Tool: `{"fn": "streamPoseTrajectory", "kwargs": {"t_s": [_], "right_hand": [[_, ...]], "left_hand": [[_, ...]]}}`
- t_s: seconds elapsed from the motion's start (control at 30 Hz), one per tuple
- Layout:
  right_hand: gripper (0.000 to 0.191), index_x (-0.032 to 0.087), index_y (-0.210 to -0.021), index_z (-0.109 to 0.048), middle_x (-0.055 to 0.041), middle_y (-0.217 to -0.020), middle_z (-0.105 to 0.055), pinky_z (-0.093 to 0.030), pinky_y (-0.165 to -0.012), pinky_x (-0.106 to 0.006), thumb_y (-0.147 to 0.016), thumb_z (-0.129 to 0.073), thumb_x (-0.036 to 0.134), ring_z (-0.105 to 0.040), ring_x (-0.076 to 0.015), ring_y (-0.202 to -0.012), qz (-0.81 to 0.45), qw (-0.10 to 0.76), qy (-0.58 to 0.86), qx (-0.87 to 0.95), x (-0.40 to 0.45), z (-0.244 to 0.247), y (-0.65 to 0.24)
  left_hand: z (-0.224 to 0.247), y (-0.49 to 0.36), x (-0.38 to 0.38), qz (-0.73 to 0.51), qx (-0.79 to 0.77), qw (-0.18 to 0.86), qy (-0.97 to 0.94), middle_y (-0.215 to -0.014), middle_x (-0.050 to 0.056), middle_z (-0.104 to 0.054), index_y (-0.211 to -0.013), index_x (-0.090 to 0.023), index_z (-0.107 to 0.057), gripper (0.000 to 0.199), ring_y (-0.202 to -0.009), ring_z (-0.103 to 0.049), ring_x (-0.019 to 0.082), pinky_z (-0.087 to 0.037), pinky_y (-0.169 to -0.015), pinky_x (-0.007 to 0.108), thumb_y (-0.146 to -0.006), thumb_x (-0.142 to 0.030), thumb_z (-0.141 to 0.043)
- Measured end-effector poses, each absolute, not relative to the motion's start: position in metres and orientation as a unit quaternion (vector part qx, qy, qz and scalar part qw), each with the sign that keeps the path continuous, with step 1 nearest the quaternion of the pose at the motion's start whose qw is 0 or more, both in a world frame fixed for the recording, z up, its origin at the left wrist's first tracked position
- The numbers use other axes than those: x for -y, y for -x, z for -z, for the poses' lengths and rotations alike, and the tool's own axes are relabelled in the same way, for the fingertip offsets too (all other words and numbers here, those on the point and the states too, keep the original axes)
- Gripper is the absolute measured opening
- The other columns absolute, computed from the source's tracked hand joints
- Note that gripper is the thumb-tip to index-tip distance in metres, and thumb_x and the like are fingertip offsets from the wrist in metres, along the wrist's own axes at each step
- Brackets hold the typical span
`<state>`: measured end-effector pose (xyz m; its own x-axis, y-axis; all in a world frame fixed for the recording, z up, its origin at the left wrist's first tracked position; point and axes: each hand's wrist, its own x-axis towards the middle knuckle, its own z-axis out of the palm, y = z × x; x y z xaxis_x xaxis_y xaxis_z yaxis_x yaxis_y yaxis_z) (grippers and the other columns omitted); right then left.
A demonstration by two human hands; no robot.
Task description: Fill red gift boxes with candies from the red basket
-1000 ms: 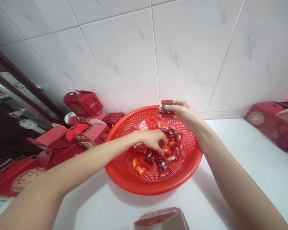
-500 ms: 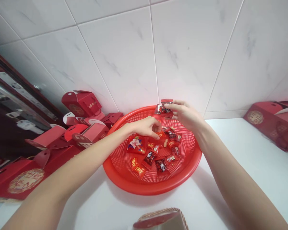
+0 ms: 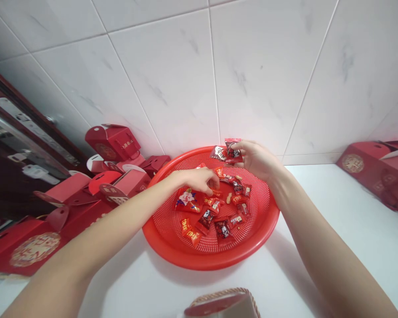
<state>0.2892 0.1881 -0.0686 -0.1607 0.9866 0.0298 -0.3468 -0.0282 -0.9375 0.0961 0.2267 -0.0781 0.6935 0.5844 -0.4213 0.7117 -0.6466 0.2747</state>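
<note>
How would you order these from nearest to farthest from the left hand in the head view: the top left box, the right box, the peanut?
1. Peanut: in the basket, just right of the left hand.
2. Top left box: outside the basket, to the left.
3. Right box: at the picture's right edge.

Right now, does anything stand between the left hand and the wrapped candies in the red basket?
Nothing visible: the left hand is inside the red basket, over the wrapped candies; the right hand holds red packets near the far rim.
</note>
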Motion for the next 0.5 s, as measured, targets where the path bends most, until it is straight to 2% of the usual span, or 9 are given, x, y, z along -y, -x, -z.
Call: {"fn": "streamPoseTrajectory", "kwargs": {"t_s": [0.13, 0.33, 0.5], "right_hand": [[0.015, 0.020, -0.083, -0.068, -0.0050, -0.081, -0.067, -0.056, -0.083, -0.038, -0.069, -0.064, 0.020, -0.062, -0.0191, -0.077, -0.622, 0.535, 0.349, 0.452, -0.1880, 0.0673, -0.2889], [0.016, 0.019, -0.081, -0.067, -0.0044, -0.080, -0.066, -0.055, -0.077, -0.035, -0.067, -0.063, 0.023, -0.059, -0.0173, -0.074, -0.616, 0.544, 0.351, 0.449, -0.1895, 0.0672, -0.2893], [0.015, 0.017, -0.077, -0.066, -0.0046, -0.078, -0.067, -0.054, -0.076, -0.035, -0.064, -0.066, 0.023, -0.059, -0.0170, -0.074, -0.613, 0.550, 0.359, 0.440, -0.1902, 0.0681, -0.2896]], "left_hand": [[0.0777, -0.0956, -0.2263, 0.155, -0.372, 0.229, -0.886, -0.096, 0.005, -0.076, -0.108, -0.015, -0.071, 0.031, -0.084, -0.069, 0.017, -0.049, -0.072, 0.021, -0.077, -0.018, -0.069], [0.0739, -0.0970, -0.2253, 0.167, -0.361, 0.240, -0.886, -0.079, 0.001, -0.073, -0.088, -0.015, -0.071, 0.014, -0.070, -0.065, 0.014, -0.045, -0.063, 0.021, -0.075, -0.012, -0.069], [0.0814, -0.0980, -0.2255, 0.219, -0.347, 0.277, -0.869, -0.086, 0.001, -0.075, -0.098, -0.016, -0.074, 0.029, -0.077, -0.066, 0.016, -0.046, -0.065, 0.021, -0.069, -0.012, -0.075]]}}
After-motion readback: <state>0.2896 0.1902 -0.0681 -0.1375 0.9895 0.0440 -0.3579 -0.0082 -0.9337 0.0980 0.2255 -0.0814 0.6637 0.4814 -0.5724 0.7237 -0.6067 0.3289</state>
